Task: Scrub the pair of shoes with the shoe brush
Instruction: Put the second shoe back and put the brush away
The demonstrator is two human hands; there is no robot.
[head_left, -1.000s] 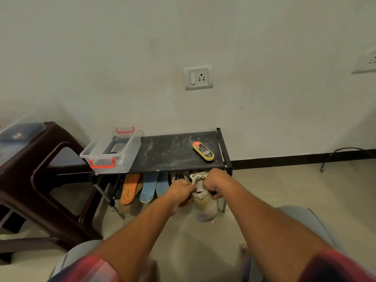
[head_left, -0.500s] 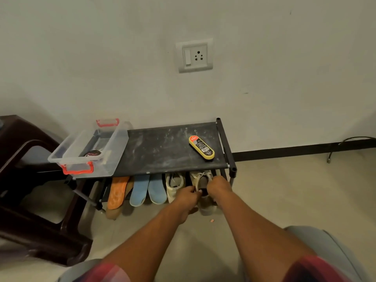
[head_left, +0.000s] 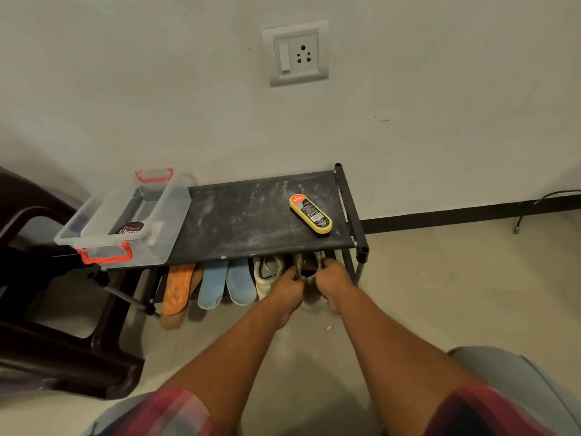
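A cream shoe sits on the lower tier of a black rack, at its right end. My left hand grips the shoe's left side and my right hand grips its right side at the opening. Its twin, the second cream shoe, rests just to the left, partly under the top shelf. A yellow shoe brush with a black and red label lies on the top shelf near the right end, apart from both hands.
A clear plastic box with red handles holds a polish tin at the shelf's left end. Blue insoles and an orange insole lean in the lower tier. A dark brown plastic stool stands left. A wall socket is above.
Both hands have pushed the cream shoe forward from the floor in front into the rack's lower tier, beside its twin. The camera has moved closer and tilted down.
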